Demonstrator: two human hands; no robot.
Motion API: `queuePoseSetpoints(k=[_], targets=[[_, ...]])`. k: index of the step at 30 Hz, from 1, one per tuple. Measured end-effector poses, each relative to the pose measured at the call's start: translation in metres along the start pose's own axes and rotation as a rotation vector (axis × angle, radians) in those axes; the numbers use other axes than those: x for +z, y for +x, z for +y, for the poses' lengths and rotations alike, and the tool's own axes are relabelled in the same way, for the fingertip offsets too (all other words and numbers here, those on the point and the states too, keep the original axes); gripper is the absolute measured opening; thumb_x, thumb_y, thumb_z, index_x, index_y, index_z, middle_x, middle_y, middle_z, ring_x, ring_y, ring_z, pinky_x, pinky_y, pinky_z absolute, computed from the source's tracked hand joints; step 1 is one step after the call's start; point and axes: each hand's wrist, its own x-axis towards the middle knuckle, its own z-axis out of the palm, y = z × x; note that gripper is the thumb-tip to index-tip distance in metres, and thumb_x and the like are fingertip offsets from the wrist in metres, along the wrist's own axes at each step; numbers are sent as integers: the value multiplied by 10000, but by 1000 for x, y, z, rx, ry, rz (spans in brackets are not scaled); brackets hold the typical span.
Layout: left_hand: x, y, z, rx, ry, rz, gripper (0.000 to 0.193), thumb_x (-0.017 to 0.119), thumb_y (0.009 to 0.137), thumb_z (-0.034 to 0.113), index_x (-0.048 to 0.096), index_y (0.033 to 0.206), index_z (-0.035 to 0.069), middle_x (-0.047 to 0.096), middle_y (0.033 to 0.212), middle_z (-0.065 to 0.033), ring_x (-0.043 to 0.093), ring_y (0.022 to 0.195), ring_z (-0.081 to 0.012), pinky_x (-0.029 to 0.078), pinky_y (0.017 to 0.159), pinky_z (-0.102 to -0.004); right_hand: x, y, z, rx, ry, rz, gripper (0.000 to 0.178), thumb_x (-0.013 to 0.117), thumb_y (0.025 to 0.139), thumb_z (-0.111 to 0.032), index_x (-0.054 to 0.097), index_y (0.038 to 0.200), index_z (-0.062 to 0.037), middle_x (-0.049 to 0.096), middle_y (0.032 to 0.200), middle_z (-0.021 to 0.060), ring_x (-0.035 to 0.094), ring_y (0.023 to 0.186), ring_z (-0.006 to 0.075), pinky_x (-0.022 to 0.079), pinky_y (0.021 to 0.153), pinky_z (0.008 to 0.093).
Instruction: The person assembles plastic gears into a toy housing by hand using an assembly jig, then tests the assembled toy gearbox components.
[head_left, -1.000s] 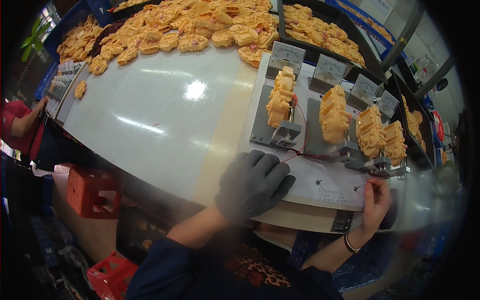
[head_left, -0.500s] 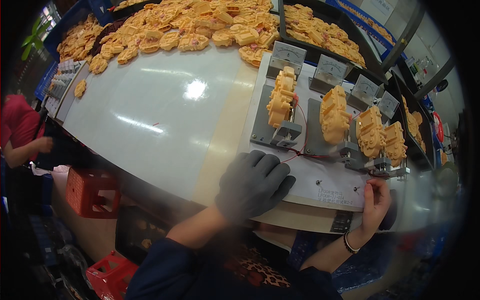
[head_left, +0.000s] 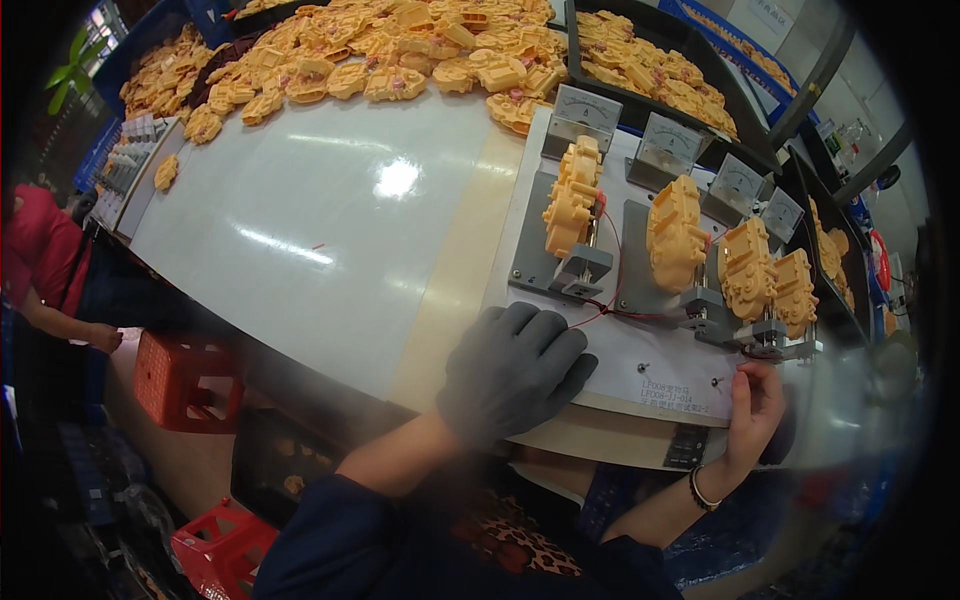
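My left hand, in a grey glove, lies palm down on the near edge of a white test board; its fingers are loosely bent with nothing visible in them. Bare and half curled, my right hand rests at the board's near right edge, beside a small metal toggle switch, and nothing shows in it. Several yellow plastic gearbox housings stand upright in grey clamp fixtures, among them a left one, a middle one and a right one. Behind them are analog meters.
A large heap of yellow housings covers the table's far side. A black tray holds more. One loose housing lies at the far left. Red stools stand on the floor, and another person is at the left.
The view has shifted slightly. My hands and the housings stay in place on the board. At the left, the other person's forearm has dropped lower.
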Motion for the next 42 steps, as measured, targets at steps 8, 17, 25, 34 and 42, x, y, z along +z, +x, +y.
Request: queuePoseSetpoints(k=[8, 17, 25, 34, 42], targets=[[10, 9, 6, 31, -27, 45, 175, 738, 693, 218, 621, 794, 137, 566, 748, -8, 576, 711, -223, 466, 633, -359, -11, -5, 1, -5, -58, 24, 125, 660, 870, -92, 601, 925, 3, 564, 805, -5, 504, 741, 64, 394, 696, 196], [14, 5, 2, 20, -73, 6, 175, 739, 696, 219, 623, 799, 138, 566, 749, -6, 576, 714, -223, 466, 633, -358, -12, -5, -2, -9, -66, 38, 135, 664, 869, -103, 601, 923, 4, 561, 801, -6, 499, 736, 63, 390, 689, 196], [2, 0, 0, 2, -20, 18, 185, 742, 698, 218, 627, 818, 136, 565, 751, -8, 575, 717, -222, 462, 630, -358, -1, 0, 0, -21, 2, 4, 143, 662, 872, -112, 598, 925, 5, 556, 797, -6, 496, 733, 62, 389, 686, 196], [1, 1, 1, -4, -9, 5, 178, 742, 694, 218, 627, 804, 139, 561, 741, -8, 578, 715, -225, 459, 624, -359, -2, -1, 2, -21, -14, 12, 144, 666, 869, -111, 597, 926, 2, 561, 807, -3, 501, 738, 67, 395, 693, 199], [3, 1, 3, -69, 18, 150, 173, 746, 658, 176, 639, 787, 135, 578, 746, -15, 577, 693, -232, 458, 623, -361, -2, 0, 0, -18, -28, 14, 145, 666, 872, -114, 598, 921, 4, 561, 801, -5, 501, 734, 68, 395, 683, 202]])
